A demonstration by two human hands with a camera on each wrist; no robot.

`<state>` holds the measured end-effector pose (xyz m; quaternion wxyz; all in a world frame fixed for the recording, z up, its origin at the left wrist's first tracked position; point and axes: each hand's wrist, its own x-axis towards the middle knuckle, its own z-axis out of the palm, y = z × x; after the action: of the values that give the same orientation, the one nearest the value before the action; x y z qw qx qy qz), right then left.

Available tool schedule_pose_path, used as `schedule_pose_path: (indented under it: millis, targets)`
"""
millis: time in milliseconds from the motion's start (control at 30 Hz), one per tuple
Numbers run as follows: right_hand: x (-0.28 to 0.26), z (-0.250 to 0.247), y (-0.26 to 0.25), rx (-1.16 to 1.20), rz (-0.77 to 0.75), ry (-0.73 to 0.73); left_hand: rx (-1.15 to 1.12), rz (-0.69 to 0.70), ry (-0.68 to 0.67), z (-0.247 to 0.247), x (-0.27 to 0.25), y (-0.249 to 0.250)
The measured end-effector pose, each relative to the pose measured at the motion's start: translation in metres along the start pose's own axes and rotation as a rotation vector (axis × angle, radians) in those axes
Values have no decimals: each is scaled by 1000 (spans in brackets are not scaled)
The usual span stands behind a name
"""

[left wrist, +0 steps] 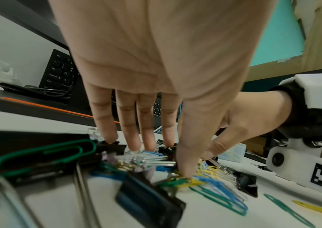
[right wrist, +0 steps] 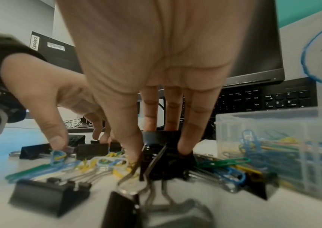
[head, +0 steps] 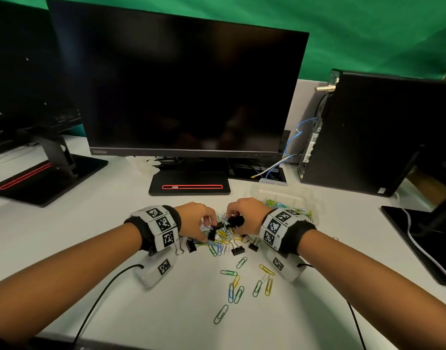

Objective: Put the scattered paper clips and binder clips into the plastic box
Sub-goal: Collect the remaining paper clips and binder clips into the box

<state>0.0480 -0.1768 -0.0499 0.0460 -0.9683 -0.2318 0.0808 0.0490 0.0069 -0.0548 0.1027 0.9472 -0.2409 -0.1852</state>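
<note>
A pile of coloured paper clips (head: pixel 225 236) and black binder clips (head: pixel 238 250) lies mid-desk, with both hands in it. My left hand (head: pixel 209 231) curls over the pile's left side. In the left wrist view the left hand (left wrist: pixel 165 160) has its thumb down on yellow and green clips and its fingertips (left wrist: pixel 134 145) behind a bunch. My right hand (head: pixel 233 219) pinches a black binder clip (right wrist: pixel 163 162) between thumb and fingers. The clear plastic box (head: pixel 302 195) stands open just behind the right wrist, partly filled with paper clips (right wrist: pixel 273 148). Loose paper clips (head: pixel 235 286) lie nearer me.
A monitor (head: pixel 181 92) on its stand base (head: pixel 189 184) is right behind the pile. A black PC tower (head: pixel 368 137) stands at the back right. Another monitor base (head: pixel 47 178) is at the left, and a white cable (head: pixel 424 253) at the right. A keyboard (right wrist: pixel 263 98) lies under the monitor.
</note>
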Motion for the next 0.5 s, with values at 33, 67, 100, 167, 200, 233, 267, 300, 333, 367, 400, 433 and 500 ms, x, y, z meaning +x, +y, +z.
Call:
schedule_pose_path:
  millis: [33,67,100,167,200,233,267,300,333,367,400,433,500]
  targets:
    - [-1,0,0,13,5,12,-6,-1,-3,1,0,1]
    - [-2,-1,0,20,5,21,-14,-2,0,2,0,1]
    - [-4,-2,0,25,7,27,-28,-2,6,4,-1,2]
    - [-9,-5,2,41,18,44,-56,-1,21,6,-1,2]
    - [-12,-7,4,57,29,54,-64,0,26,6,-1,2]
    - [-15,-9,6,74,43,62,-64,2,29,7,-2,2]
    - [-19,-12,9,87,57,70,-54,5,27,7,-3,3]
    - [-24,-13,12,95,72,76,-37,8,21,6,-4,4]
    - [-28,-15,16,100,85,79,-13,12,12,6,-4,5]
    - [-33,-16,21,102,97,76,9,15,3,6,-5,5]
    - [-38,-16,26,99,108,65,29,17,-4,6,-5,6]
    - [-44,-15,30,85,119,45,42,17,-8,7,-5,6]
    - [-54,-12,38,37,132,-10,39,14,-12,8,-4,6]
